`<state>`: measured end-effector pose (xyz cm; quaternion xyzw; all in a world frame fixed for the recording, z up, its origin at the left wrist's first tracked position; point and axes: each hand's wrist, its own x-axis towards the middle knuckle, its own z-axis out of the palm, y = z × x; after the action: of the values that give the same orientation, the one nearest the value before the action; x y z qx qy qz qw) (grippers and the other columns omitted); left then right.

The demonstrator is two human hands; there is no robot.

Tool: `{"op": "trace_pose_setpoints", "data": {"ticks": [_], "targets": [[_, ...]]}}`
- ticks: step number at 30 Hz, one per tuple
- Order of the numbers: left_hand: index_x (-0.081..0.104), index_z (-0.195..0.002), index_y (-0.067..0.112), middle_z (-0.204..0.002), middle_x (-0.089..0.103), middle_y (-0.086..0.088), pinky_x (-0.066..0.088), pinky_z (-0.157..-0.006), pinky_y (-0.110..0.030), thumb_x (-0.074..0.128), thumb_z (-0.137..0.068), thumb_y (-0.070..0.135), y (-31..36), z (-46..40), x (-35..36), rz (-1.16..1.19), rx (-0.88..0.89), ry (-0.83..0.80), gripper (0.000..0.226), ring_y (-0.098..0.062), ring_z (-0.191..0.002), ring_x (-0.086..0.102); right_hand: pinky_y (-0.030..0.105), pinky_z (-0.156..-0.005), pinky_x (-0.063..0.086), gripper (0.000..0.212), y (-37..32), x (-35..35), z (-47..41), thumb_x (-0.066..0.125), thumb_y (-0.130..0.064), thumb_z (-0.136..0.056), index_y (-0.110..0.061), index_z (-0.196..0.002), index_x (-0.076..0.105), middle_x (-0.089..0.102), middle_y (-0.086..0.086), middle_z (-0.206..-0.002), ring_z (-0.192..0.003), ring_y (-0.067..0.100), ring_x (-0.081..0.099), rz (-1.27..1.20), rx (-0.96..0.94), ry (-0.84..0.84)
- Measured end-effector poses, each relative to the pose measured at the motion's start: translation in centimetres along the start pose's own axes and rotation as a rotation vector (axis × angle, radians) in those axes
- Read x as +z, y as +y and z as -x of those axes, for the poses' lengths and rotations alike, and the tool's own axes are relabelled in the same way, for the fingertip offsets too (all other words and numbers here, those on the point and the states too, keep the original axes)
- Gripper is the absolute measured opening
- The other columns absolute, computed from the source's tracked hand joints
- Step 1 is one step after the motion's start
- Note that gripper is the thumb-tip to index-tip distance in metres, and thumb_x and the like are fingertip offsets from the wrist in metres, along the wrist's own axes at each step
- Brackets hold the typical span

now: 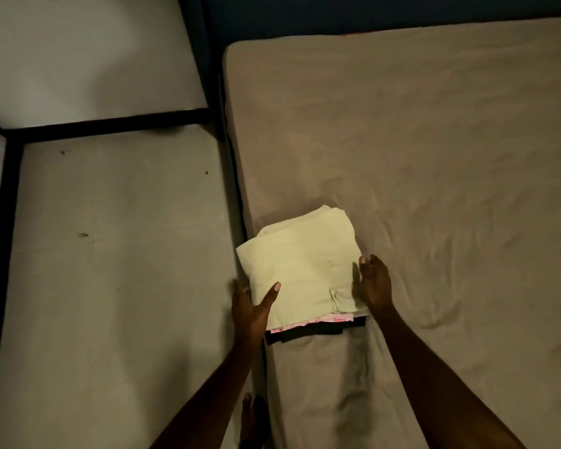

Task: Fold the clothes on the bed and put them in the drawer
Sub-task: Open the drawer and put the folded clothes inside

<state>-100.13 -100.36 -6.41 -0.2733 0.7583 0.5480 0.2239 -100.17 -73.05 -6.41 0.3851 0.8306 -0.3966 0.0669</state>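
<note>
A stack of folded clothes lies near the left edge of the bed (434, 140): a pale yellow garment (302, 264) on top, a pink one (311, 320) under it and a black one (305, 333) at the bottom. My left hand (251, 307) is at the stack's left side, thumb resting on the yellow garment, fingers hidden at the edge. To the right of the stack my right hand (374, 280) stands with fingers straight, close to its edge. No drawer is in view.
The bed has a beige, wrinkled sheet. Left of it is a pale floor (110, 270) bordered by a black skirting strip (104, 124) along the white wall. My bare foot (251, 419) stands beside the bed at the bottom.
</note>
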Motion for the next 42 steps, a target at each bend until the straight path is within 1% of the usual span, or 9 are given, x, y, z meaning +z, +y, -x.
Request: {"op": "trace_pose_setpoints", "data": {"ticks": [5, 11, 15, 21, 27, 33, 35, 38, 42], "targets": [[0.061, -0.105, 0.038, -0.114, 0.068, 0.013, 0.055, -0.097, -0.044, 0.088, -0.07, 0.056, -0.6, -2.3, 1.0, 0.139, -0.044, -0.007, 0.048, -0.016, -0.107, 0.066, 0.037, -0.093, 0.053, 0.052, 1.0, 1.1, -3.2, 0.063, -0.052, -0.098, -0.014, -0.132, 0.062, 0.069, 0.004, -0.122, -0.103, 0.022, 0.065, -0.194, 0.219, -0.209], [0.063, -0.103, 0.029, -0.104, 0.068, 0.009, 0.051, -0.079, -0.031, 0.087, -0.075, 0.044, 0.3, -2.9, 1.6, 0.289, -0.229, -0.051, 0.04, -0.013, -0.096, 0.064, 0.05, -0.102, 0.055, 0.059, 1.8, -0.6, -5.2, 0.086, -0.044, -0.08, -0.008, -0.124, 0.07, 0.076, 0.014, -0.118, -0.107, 0.033, 0.074, -0.517, 0.462, -0.532], [0.062, -0.118, 0.019, -0.111, 0.069, 0.0, 0.049, -0.088, -0.038, 0.092, -0.067, 0.049, 0.7, -3.4, 1.5, 0.297, -0.322, -0.123, 0.066, -0.021, -0.1, 0.064, 0.051, -0.112, 0.047, 0.057, 1.7, -1.2, -5.5, 0.077, -0.045, -0.087, -0.01, -0.131, 0.068, 0.072, 0.015, -0.128, -0.12, 0.034, 0.068, -0.582, 0.529, -0.696], [0.061, -0.132, 0.02, -0.12, 0.072, 0.0, 0.053, -0.099, -0.047, 0.096, -0.037, 0.067, 0.4, -4.2, 0.4, 0.254, -0.326, -0.221, 0.111, -0.026, -0.11, 0.066, 0.051, -0.105, 0.052, 0.051, 2.1, -0.4, -4.1, 0.075, -0.035, -0.089, -0.008, -0.131, 0.068, 0.07, 0.018, -0.129, -0.115, 0.036, 0.069, -0.751, 0.568, -0.674], [0.07, -0.105, 0.026, -0.105, 0.075, 0.009, 0.052, -0.081, -0.026, 0.094, -0.066, 0.04, 0.8, -1.5, 1.2, 0.194, -0.166, -0.184, 0.048, -0.013, -0.101, 0.069, 0.046, -0.092, 0.056, 0.041, 3.1, -0.3, -2.0, 0.074, -0.03, -0.085, -0.008, -0.119, 0.072, 0.074, 0.018, -0.116, -0.098, 0.034, 0.073, -0.813, 0.583, -0.59], [0.066, -0.114, 0.027, -0.113, 0.075, 0.004, 0.053, -0.097, -0.042, 0.089, -0.053, 0.043, 0.8, -1.3, -0.2, 0.331, -0.277, -0.28, 0.067, -0.021, -0.107, 0.068, 0.046, -0.1, 0.053, 0.07, 3.1, -0.1, -0.6, 0.086, -0.039, -0.065, -0.007, -0.125, 0.069, 0.074, 0.016, -0.12, -0.109, 0.034, 0.072, -0.739, 0.452, -0.553], [0.065, -0.125, 0.022, -0.117, 0.075, -0.001, 0.053, -0.1, -0.046, 0.09, -0.055, 0.04, 0.6, -1.7, -0.6, 0.372, -0.319, -0.33, 0.077, -0.027, -0.11, 0.069, 0.047, -0.099, 0.054, 0.053, 3.4, 0.1, -0.2, 0.079, -0.031, -0.078, -0.006, -0.124, 0.069, 0.075, 0.017, -0.118, -0.104, 0.034, 0.074, -0.799, 0.485, -0.554], [0.063, -0.131, 0.013, -0.118, 0.075, -0.008, 0.058, -0.087, -0.04, 0.085, -0.063, 0.031, 0.8, -2.2, -0.8, 0.406, -0.359, -0.386, 0.074, -0.03, -0.107, 0.072, 0.043, -0.085, 0.058, 0.037, 4.1, 0.1, 0.0, 0.066, -0.022, -0.086, -0.006, -0.119, 0.07, 0.077, 0.017, -0.109, -0.09, 0.032, 0.076, -0.908, 0.551, -0.551], [0.066, -0.128, 0.011, -0.119, 0.074, -0.014, 0.057, -0.084, -0.041, 0.09, -0.05, 0.03, 1.0, -2.6, -1.1, 0.459, -0.477, -0.433, 0.084, -0.035, -0.108, 0.069, 0.042, -0.074, 0.062, 0.056, 4.0, 0.4, 0.1, 0.07, -0.017, -0.07, -0.004, -0.124, 0.067, 0.076, 0.019, -0.107, -0.088, 0.035, 0.075, -0.932, 0.573, -0.525]]}}
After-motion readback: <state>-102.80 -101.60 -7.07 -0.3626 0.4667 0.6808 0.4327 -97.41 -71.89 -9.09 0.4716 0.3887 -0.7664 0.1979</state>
